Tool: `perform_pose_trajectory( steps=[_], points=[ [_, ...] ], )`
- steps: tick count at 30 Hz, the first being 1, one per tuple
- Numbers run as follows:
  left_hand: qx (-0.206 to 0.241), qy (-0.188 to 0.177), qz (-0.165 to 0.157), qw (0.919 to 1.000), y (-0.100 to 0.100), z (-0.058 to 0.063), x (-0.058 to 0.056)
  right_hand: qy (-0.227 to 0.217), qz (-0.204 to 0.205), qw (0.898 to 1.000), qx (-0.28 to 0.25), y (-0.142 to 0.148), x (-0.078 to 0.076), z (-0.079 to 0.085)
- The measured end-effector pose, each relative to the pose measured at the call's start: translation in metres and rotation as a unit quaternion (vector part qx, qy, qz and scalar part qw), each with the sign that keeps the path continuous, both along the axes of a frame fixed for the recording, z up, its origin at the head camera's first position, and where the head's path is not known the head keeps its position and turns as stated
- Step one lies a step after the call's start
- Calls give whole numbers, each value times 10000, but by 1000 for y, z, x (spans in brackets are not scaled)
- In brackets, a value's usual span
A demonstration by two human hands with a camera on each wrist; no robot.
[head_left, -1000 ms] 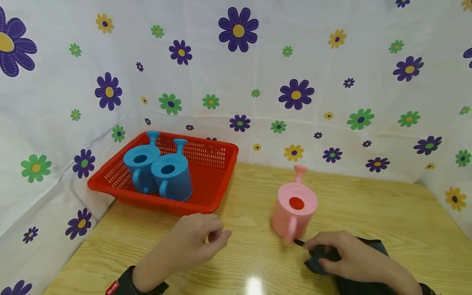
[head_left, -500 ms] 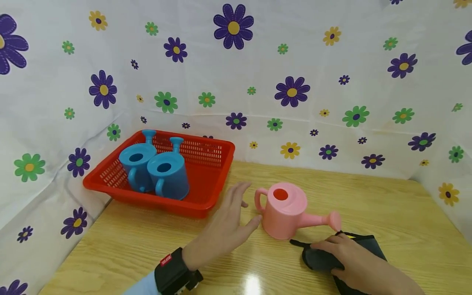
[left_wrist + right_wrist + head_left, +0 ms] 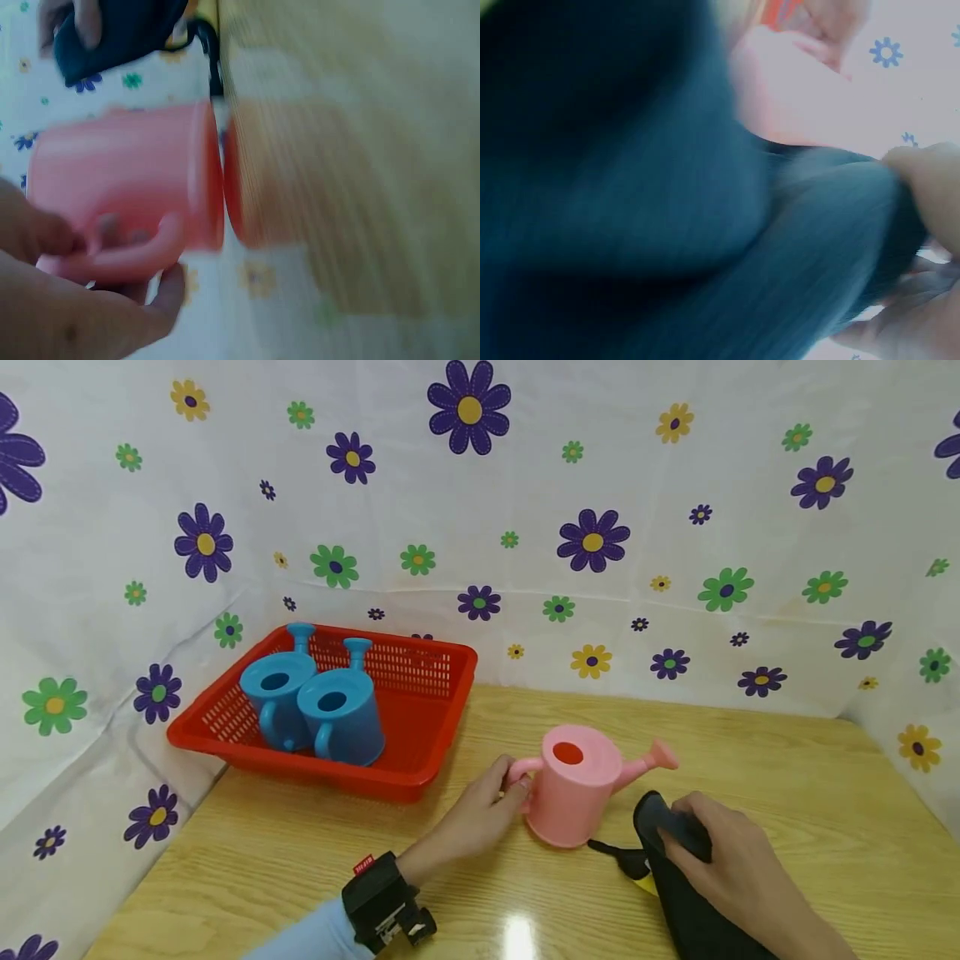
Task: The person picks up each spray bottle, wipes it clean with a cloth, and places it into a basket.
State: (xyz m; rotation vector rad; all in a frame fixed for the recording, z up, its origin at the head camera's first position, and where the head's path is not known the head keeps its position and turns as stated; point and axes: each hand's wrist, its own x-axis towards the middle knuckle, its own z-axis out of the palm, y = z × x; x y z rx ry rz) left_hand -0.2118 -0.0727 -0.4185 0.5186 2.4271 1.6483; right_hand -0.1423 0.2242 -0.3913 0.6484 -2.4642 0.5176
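Note:
My left hand [image 3: 480, 814] grips the handle of a pink toy watering can [image 3: 573, 793]. The can is upright, its spout pointing right and back; in the left wrist view its base [image 3: 214, 180] is right at the tabletop. My right hand [image 3: 738, 868] pinches the raised edge of a piece of black fabric [image 3: 693, 893], seen as dark folds in the right wrist view. Beside the fabric lies a thin black strap-like piece [image 3: 617, 852] with a bit of yellow [image 3: 647, 883]. The rest of the fabric runs out of the head view at the bottom.
At the back left stands a red plastic basket [image 3: 405, 781] with slotted sides, holding two blue toy watering cans [image 3: 341, 718]. The wooden table [image 3: 810, 777] ends at a flowered white cloth [image 3: 525, 485] hung at the back and sides.
My left hand has reached right and taken the pink watering can's handle. The can's spout, once pointing back, swung right, then partly back again. My right hand has lifted the fabric's edge.

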Motion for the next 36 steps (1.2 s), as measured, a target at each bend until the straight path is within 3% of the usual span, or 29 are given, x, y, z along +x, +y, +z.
perform_pose_trajectory(
  steps=[3,5,7,10,12,15,18,24,29,36],
  points=[
    [1091,-537,37,9926,5,5,12,708,503,9952,-454,-9,-1,4],
    [1828,-1093,64,9770,8,9,20,1105,881,9884,-558,-17,-4,6],
    [2420,-1643,103,9562,12,13,28,1342,1145,9827,-561,-27,-5,10],
    [2982,-2196,55,9289,16,16,39,1601,1275,9778,-455,-42,-5,15],
    [3186,-2293,9,9197,19,17,44,1634,1208,9788,-244,-51,-3,17],
    [3350,-2324,-21,9131,20,18,46,1510,1191,9813,72,-61,0,14],
    [3399,-2292,32,9121,19,19,45,1491,1262,9798,430,-66,2,11],
    [3311,-2257,-6,9162,19,22,42,1979,1385,9682,659,-68,-2,19],
    [3136,-2197,-46,9238,20,24,41,2190,1323,9654,506,-70,-4,27],
    [2945,-1866,-108,9372,20,26,41,2358,1518,9555,912,-74,-6,30]
  ],
)
